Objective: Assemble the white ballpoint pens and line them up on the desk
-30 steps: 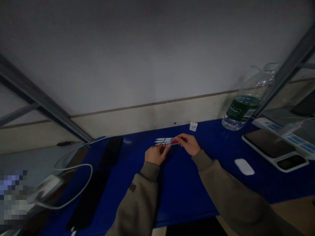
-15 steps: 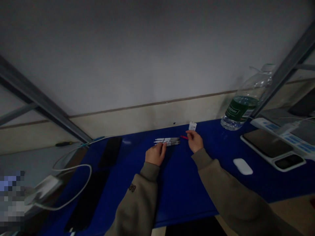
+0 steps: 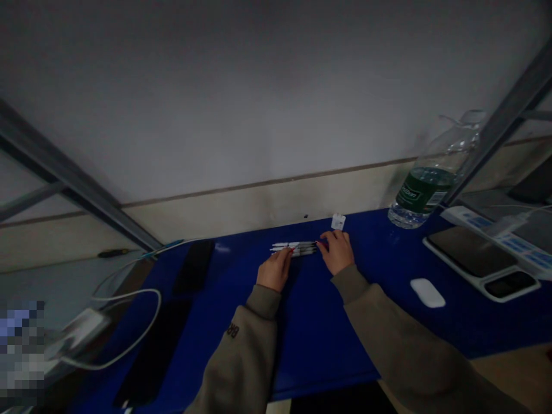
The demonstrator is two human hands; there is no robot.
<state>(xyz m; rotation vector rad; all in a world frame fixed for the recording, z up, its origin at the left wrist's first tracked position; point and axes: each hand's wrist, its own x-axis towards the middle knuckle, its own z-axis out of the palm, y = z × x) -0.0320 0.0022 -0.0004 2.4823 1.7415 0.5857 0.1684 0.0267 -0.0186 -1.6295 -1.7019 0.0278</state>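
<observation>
Several white pens (image 3: 304, 250) with dark tips lie side by side on the blue tabletop (image 3: 317, 322). Over their left part is my left hand (image 3: 273, 271), thumb and fingers closed on the pens' near side. A small reddish spot shows at its fingertips, too small to name. Just right of the dark tips, my right hand (image 3: 338, 253) pinches a slim red stick-like piece (image 3: 323, 244). The fingers cover most of this piece, so its exact kind is unclear.
A small white card-like piece (image 3: 338, 222) lies behind my right hand. To the right are a large plastic bottle (image 3: 425, 187), a white rounded case (image 3: 427, 292), a digital scale (image 3: 478, 259) and a power strip (image 3: 509, 238). Dark flat slabs (image 3: 153, 351) and a white cable (image 3: 158, 310) lie left.
My right hand has moved slightly left, bringing the red piece up to the pens' dark tips. My left hand has shifted very little, and a reddish spot now shows at its fingertips.
</observation>
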